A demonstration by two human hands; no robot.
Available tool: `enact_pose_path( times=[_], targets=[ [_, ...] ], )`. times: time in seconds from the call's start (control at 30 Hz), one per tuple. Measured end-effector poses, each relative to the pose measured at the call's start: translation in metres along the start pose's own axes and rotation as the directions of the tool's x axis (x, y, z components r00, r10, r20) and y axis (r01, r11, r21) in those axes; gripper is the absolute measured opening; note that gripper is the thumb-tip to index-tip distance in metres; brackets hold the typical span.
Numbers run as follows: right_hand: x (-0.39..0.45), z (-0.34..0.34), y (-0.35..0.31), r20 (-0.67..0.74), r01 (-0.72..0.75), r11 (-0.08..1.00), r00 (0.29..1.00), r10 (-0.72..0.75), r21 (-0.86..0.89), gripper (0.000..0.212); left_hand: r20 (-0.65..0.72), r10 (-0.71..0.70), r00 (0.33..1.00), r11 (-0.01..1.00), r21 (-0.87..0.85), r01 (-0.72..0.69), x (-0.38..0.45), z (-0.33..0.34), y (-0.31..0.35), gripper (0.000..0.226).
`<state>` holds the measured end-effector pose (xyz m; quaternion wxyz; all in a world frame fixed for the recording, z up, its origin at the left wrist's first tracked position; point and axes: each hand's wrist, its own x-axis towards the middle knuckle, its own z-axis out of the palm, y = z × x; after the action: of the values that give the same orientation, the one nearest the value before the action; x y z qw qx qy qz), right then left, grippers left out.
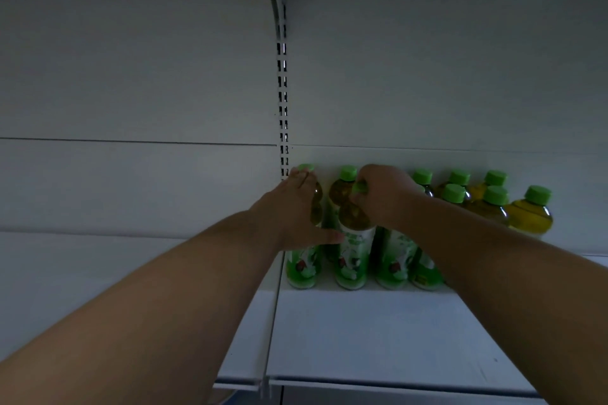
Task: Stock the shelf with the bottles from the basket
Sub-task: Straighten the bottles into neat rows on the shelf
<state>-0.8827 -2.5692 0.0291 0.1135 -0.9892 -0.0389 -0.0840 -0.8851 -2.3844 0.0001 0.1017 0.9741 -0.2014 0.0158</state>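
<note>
Bottles with green caps stand packed at the far back of the white shelf (362, 332). The right hand (383, 196) grasps the cap of a front-row tea bottle (353, 240), fingers curled over its top. The left hand (296, 210) lies against the leftmost bottle (302, 260), fingers straight along its side, thumb touching the held bottle's label. Tipping is the risk: a cap-only grip lets the base swing, and the bottle could knock its touching neighbours over in a chain. The basket is out of view.
</note>
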Motion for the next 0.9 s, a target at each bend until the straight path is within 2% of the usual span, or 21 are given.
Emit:
enact_pose_path(
  times=[0.23, 0.37, 0.47, 0.6, 0.7, 0.77, 0.9],
  targets=[
    [0.000, 0.009, -0.014, -0.031, 0.045, 0.996, 0.999, -0.043, 0.077, 0.031, 0.026, -0.013, 1.000, 1.000, -0.028, 0.014, 0.001, -0.008, 0.005, 0.118],
    [-0.001, 0.003, -0.008, 0.010, 0.039, 0.989, 0.999, -0.041, 0.143, 0.032, 0.098, -0.047, 0.994, 0.999, -0.011, 0.048, 0.002, -0.016, 0.009, 0.115],
    [-0.008, -0.012, 0.008, -0.062, 0.030, 0.983, 0.998, -0.019, 0.181, 0.031, 0.176, -0.083, 0.981, 0.996, 0.052, 0.075, 0.005, -0.026, 0.014, 0.111],
    [-0.011, -0.030, 0.040, -0.113, 0.042, 0.999, 0.993, -0.039, 0.021, 0.037, 0.189, -0.107, 0.976, 0.991, 0.101, 0.089, 0.015, -0.033, 0.021, 0.109],
    [-0.009, -0.034, 0.057, -0.066, 0.019, 0.995, 0.998, -0.026, -0.097, 0.035, 0.166, -0.074, 0.983, 0.996, 0.060, 0.065, 0.023, -0.031, 0.035, 0.092],
    [-0.010, -0.033, 0.063, -0.035, 0.013, 0.991, 0.999, -0.017, -0.135, 0.031, 0.160, -0.047, 0.986, 0.999, 0.011, 0.046, 0.030, -0.027, 0.046, 0.079],
    [-0.009, -0.024, 0.067, 0.021, -0.023, 0.992, 0.999, 0.026, -0.123, 0.028, 0.123, -0.023, 0.992, 0.996, 0.085, 0.012, 0.040, -0.016, 0.051, 0.076]
  ],
)
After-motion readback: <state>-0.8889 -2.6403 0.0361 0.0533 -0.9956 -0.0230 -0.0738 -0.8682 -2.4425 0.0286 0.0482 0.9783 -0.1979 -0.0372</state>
